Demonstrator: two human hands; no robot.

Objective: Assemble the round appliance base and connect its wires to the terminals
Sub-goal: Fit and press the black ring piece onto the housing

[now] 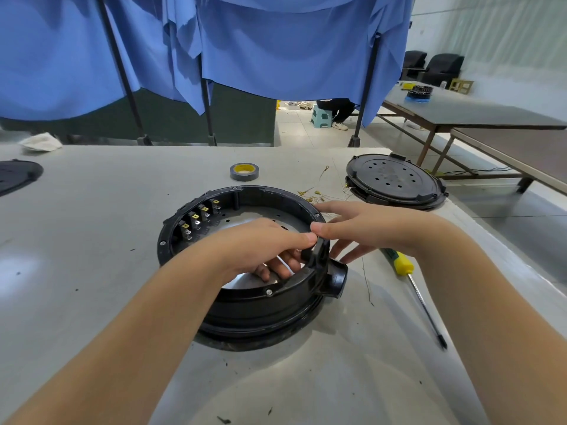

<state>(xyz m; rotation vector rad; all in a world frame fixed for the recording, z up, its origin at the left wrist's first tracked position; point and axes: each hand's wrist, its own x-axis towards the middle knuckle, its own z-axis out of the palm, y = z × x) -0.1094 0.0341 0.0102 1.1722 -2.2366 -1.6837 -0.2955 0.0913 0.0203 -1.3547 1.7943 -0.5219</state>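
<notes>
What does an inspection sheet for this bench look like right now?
Surface: grey table, scattered dark specks.
Job's things: black round base open, row of terminals on its inner left wall; black clip piece at its right rim.
Clutter: tape roll, screwdriver, second round unit, white cloth.
Grip: left hand reaches inside the base and pinches the clip; right hand pinches it from outside.
Cables: loose wires behind the base, unconnected.
Surroundings: blue curtains, side tables, seated person beyond.
</notes>
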